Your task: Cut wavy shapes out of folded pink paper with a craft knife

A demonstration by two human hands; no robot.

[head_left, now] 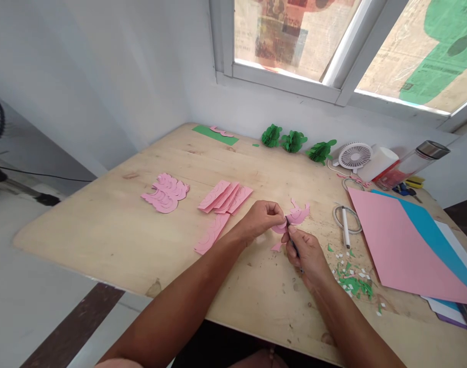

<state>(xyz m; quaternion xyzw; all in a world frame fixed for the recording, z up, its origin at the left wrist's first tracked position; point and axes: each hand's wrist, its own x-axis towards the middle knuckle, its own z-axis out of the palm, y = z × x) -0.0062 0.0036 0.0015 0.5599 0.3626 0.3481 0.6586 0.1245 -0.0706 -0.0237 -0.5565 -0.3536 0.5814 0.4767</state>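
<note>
My left hand [264, 220] pinches the edge of a pink paper piece [298, 213] above the table. Closed round a dark, slim cutting tool [294, 246], my right hand [305, 250] holds its tip against the same paper, close to my left fingertips. A small pink scrap [276, 247] lies just below the hands. Left of them, folded pink strips [226, 197] with curved outlines sit on another pink strip [212, 234]. Farther left is a pile of scalloped pink cutouts [166, 192].
Green paper shapes [294, 141] stand along the wall. A small white fan [355, 155], a bottle [412, 164], a white pen [345, 227] and a cable are at the right. Coloured sheets [405, 245] cover the table's right side, beside green and white scraps [354, 286].
</note>
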